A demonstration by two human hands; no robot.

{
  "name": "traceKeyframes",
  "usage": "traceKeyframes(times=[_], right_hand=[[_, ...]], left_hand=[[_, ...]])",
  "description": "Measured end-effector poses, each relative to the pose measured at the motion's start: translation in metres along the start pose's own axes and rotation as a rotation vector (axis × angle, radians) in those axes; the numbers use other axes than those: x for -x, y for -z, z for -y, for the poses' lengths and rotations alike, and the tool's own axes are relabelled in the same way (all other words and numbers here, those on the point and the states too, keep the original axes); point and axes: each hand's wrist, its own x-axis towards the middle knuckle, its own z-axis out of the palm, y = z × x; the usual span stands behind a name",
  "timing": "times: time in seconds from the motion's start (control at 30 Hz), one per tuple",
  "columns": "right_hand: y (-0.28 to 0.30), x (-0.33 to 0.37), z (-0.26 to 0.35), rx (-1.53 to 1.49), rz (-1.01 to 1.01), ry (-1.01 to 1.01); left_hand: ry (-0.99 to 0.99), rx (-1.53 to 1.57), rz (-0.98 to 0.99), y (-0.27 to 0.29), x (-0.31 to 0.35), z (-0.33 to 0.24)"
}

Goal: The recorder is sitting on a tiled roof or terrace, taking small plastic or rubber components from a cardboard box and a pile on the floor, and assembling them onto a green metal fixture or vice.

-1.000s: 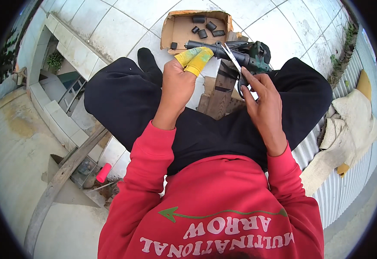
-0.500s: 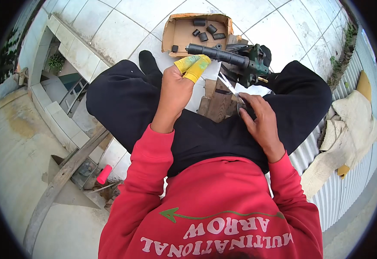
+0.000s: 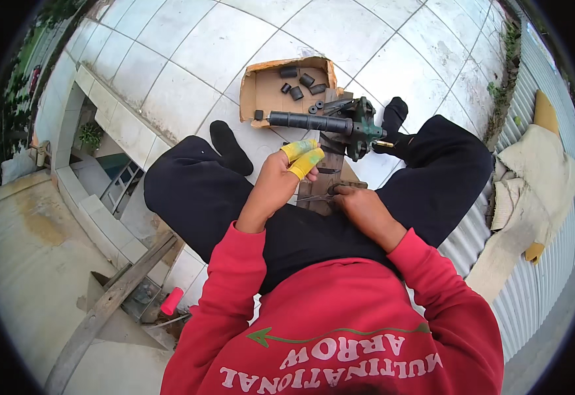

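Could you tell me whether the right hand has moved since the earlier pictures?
Yes. The right hand has dropped from the green-bodied tool toward the lap, away from the cardboard tray.

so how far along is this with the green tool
Done: the green tool with its black grip lies across the wooden block. In hand: the right hand grips thin metal pliers; the left hand hovers close. Left: black parts wait in the cardboard tray.

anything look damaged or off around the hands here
The cardboard tray holding small black parts has torn, ragged edges. Two left hand fingers wear yellow coverings. Nothing looks spilled.
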Motion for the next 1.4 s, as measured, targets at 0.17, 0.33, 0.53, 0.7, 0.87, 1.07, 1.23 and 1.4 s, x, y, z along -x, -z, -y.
traceKeyframes(times=[0.17,0.33,0.53,0.7,0.87,1.07,1.23,1.4], right_hand=[[0.004,0.007,-0.003,-0.193,-0.127,0.021],[0.03,0.005,-0.026,-0.341,-0.185,-0.159],[0.053,-0.016,-0.152,0.268,-0.132,-0.445],[0.004,-0.079,-0.197,0.141,0.234,-0.498],[-0.014,-0.083,-0.226,0.113,0.195,-0.538],[0.0,-0.092,-0.222,0.101,0.208,-0.58],[0.002,-0.092,-0.228,0.057,0.048,-0.578],[0.002,-0.1,-0.239,0.103,-0.09,-0.632]], left_hand=[[-0.043,-0.061,-0.035,-0.003,-0.005,0.007],[-0.044,-0.108,-0.08,-0.004,-0.003,0.019],[-0.162,-0.273,-0.134,-0.02,0.006,0.022],[-0.208,-0.478,-0.183,-0.023,0.005,0.032],[-0.258,-0.548,-0.227,-0.021,-0.003,0.042],[-0.289,-0.63,-0.278,-0.017,-0.008,0.046],[-0.382,-0.678,-0.319,-0.02,-0.01,0.039],[-0.511,-0.735,-0.385,-0.024,-0.018,0.041]])
